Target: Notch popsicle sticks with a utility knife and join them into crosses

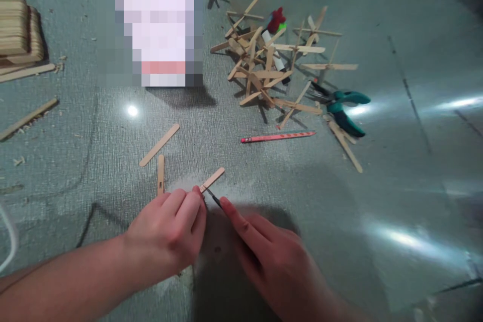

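Observation:
My left hand [171,229] is curled with its fingertips pressing down a wooden craft stick [212,179] on the grey-green mat. My right hand [271,256] is closed round a thin dark blade or tool [214,198], its forefinger stretched along it, the tip touching the stick close to my left fingers. Two more loose sticks lie just beyond my left hand, one upright [161,175] and one slanted [159,145]. A red pencil [278,137] lies farther out.
A heap of glued stick crosses [264,60] sits at the back with a glue tube among them. Teal-handled pliers [345,108] lie to its right. Stacked sticks [17,30] stand at far left. A blurred white object [154,20] is at the back.

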Demonstrator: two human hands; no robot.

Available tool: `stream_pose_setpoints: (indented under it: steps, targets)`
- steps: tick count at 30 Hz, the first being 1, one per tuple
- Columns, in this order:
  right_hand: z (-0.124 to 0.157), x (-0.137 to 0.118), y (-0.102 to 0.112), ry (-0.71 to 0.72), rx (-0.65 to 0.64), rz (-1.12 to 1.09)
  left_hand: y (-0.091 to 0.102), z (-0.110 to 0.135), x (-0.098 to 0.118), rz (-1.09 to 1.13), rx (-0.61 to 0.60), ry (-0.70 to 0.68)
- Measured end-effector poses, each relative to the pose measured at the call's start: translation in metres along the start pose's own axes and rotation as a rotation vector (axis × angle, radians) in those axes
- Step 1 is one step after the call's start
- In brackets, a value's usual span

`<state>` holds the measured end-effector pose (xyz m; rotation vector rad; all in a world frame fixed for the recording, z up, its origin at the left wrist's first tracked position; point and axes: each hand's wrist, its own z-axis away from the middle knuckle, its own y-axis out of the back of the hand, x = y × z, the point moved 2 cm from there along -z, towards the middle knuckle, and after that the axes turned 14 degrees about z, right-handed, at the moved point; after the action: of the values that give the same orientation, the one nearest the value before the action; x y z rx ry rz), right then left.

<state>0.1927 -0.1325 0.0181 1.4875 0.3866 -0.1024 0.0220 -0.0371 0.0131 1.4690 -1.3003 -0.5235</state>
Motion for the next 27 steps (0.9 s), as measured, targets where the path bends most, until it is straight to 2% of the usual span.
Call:
stream_pose_setpoints:
  steps: [15,27]
  targets:
    - [0.006,0.003,-0.001,-0.01,-0.023,-0.035,0.001,-0.003,0.002,-0.067,0.05,0.041]
    - [0.013,0.003,-0.001,-0.008,-0.033,-0.019,-0.001,-0.001,0.003,-0.066,0.011,0.025]
